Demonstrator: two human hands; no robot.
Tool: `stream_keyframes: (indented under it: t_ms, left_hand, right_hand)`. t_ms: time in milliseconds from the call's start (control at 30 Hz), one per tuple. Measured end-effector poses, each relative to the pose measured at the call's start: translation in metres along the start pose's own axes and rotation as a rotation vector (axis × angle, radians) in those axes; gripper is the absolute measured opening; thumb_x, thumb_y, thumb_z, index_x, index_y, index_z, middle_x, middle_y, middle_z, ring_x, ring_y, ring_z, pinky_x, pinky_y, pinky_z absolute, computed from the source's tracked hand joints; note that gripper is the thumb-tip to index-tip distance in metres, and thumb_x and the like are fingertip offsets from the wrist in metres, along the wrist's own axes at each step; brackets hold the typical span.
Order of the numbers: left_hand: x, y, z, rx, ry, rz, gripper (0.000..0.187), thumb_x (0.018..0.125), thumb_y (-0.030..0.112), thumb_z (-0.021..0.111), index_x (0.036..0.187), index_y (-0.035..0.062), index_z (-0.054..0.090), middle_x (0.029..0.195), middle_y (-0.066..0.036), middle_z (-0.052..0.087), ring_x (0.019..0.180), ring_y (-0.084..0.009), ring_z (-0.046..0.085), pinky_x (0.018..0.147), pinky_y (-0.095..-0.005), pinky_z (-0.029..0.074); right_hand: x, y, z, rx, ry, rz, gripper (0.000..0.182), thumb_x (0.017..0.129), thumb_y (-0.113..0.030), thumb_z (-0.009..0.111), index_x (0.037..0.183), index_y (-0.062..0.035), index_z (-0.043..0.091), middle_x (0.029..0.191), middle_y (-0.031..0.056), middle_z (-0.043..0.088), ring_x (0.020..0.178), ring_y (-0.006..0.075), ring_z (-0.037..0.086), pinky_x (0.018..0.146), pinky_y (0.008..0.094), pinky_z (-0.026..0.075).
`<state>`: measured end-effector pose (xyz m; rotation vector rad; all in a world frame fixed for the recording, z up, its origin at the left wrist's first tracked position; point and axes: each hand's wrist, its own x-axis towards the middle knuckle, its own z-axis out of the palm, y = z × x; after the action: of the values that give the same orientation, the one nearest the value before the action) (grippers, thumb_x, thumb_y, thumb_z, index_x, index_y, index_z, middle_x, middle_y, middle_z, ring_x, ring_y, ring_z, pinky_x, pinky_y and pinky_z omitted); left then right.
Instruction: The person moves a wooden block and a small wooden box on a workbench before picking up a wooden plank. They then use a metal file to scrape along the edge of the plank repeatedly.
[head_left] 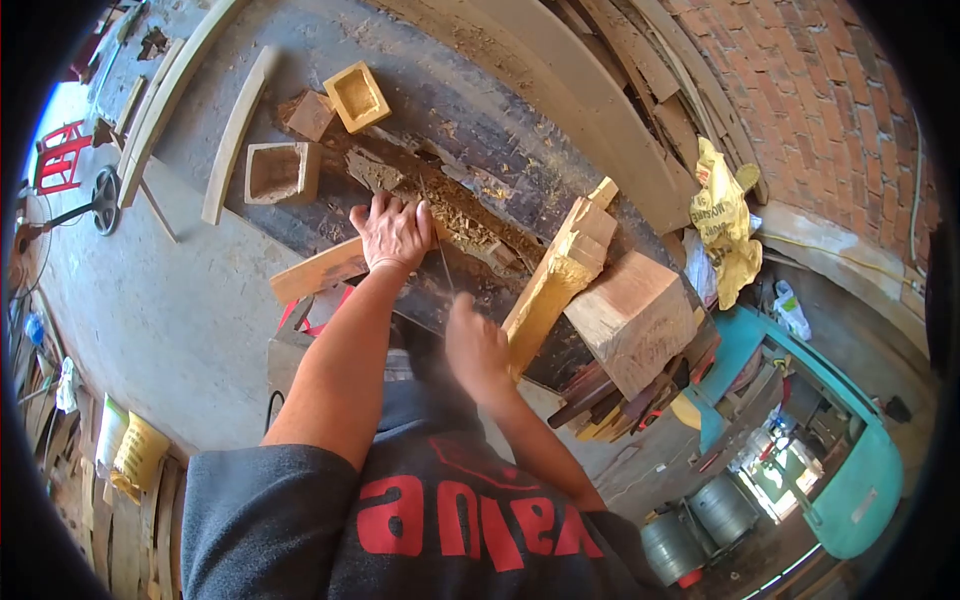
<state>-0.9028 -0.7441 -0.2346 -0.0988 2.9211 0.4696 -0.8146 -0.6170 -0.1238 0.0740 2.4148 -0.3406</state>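
My left hand (393, 232) presses down on a reddish-brown wooden board (318, 270), its fingers bent over the top near one end. The board lies across the edge of the dark workbench (500, 130). My right hand (477, 345), smeared by motion, is closed around the handle of a thin-bladed saw (446, 262). The handle is hidden in the fist. The blade runs up past the board's end, just right of my left hand. Beyond it, wood chips and sawdust (490, 235) fill a rough hollow in the benchtop.
Two hollowed wooden boxes, one pale (312, 172) and one yellowish (357, 97), sit at the bench's far left. To the right stand a yellowish carved timber (560, 270) and a large wooden block (635, 315). A teal machine (860, 490) and a brick wall (830, 110) lie farther right.
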Motion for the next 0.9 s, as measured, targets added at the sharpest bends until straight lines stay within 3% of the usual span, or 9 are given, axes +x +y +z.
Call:
stream_keyframes:
  t_ms: [100,200,333,400,467,667,700,833,900]
  left_hand:
    - [-0.001,-0.002,0.006,0.018,0.036,0.013,0.035,0.097,0.036,0.044,0.092,0.0162,0.073,0.095,-0.003,0.069,0.115,-0.021,0.05,0.097,-0.0539,0.027]
    - [-0.002,-0.001,0.007,0.007,0.052,0.005,0.035,0.097,0.036,0.044,0.092,0.017,0.073,0.093,-0.003,0.069,0.112,-0.0222,0.051,0.096,-0.0536,0.027]
    - [-0.001,0.002,0.002,0.03,0.053,0.028,0.034,0.096,0.035,0.044,0.087,0.0165,0.071,0.088,-0.003,0.068,0.106,-0.0233,0.054,0.093,-0.0518,0.029]
    - [-0.004,0.003,0.002,0.011,0.085,0.017,0.037,0.095,0.035,0.047,0.083,0.0097,0.071,0.089,-0.002,0.068,0.109,-0.0224,0.054,0.092,-0.049,0.031]
    - [-0.006,0.002,0.002,0.015,0.079,0.016,0.038,0.095,0.035,0.047,0.082,0.0093,0.072,0.088,-0.002,0.068,0.109,-0.0219,0.054,0.091,-0.049,0.031]
    - [-0.003,0.003,0.007,0.062,0.114,0.0,0.038,0.096,0.035,0.046,0.083,0.0093,0.072,0.09,-0.002,0.069,0.11,-0.0217,0.054,0.092,-0.05,0.03]
    - [-0.003,0.002,0.007,0.062,0.105,-0.005,0.037,0.096,0.037,0.045,0.086,0.0152,0.073,0.09,-0.004,0.069,0.109,-0.0228,0.053,0.094,-0.0512,0.029]
    - [-0.004,0.004,0.001,0.034,0.017,-0.02,0.037,0.096,0.036,0.044,0.087,0.0147,0.073,0.095,-0.006,0.068,0.114,-0.0224,0.052,0.096,-0.0512,0.029]
    - [-0.01,-0.003,0.011,0.013,0.117,0.051,0.033,0.095,0.035,0.046,0.088,0.0151,0.072,0.096,-0.005,0.067,0.114,-0.023,0.052,0.096,-0.0501,0.029]
  right_hand:
    - [0.007,0.003,0.012,0.027,0.042,-0.012,0.011,0.095,-0.01,0.043,0.098,-0.003,0.051,0.076,0.0217,0.069,0.072,0.0371,0.07,0.066,0.0483,0.057]
    - [0.078,0.001,0.028,0.032,0.194,-0.132,0.011,0.094,-0.011,0.045,0.098,-0.0022,0.051,0.077,0.0224,0.069,0.071,0.0352,0.071,0.064,0.0445,0.058]
    - [0.044,0.003,0.021,0.042,0.176,-0.086,0.008,0.093,-0.009,0.047,0.097,-0.0026,0.05,0.075,0.0211,0.069,0.072,0.0347,0.071,0.065,0.0428,0.058]
    - [0.015,0.004,0.017,0.062,0.157,-0.076,0.007,0.093,-0.008,0.047,0.096,-0.0028,0.05,0.075,0.0207,0.069,0.072,0.0346,0.071,0.066,0.0427,0.058]
    - [0.0,0.004,0.014,0.019,0.012,0.034,0.004,0.092,-0.007,0.048,0.094,-0.0036,0.049,0.075,0.0208,0.07,0.074,0.0351,0.071,0.068,0.0428,0.058]
    - [0.082,-0.007,0.018,0.109,0.073,-0.047,0.019,0.094,-0.012,0.045,0.105,0.0017,0.052,0.087,0.0259,0.07,0.084,0.0381,0.07,0.075,0.0465,0.056]
    - [0.085,-0.007,0.019,0.11,0.051,-0.025,0.021,0.094,-0.012,0.045,0.107,0.0027,0.052,0.089,0.026,0.07,0.085,0.0377,0.07,0.076,0.0459,0.056]
    - [0.081,-0.007,0.021,0.057,0.095,-0.016,0.015,0.096,-0.015,0.044,0.098,-0.0034,0.054,0.089,0.0205,0.071,0.087,0.0338,0.071,0.077,0.0432,0.058]
    - [0.076,-0.006,0.028,0.082,0.115,-0.013,0.015,0.096,-0.015,0.044,0.098,-0.0034,0.053,0.089,0.0212,0.071,0.087,0.0343,0.071,0.077,0.0438,0.057]
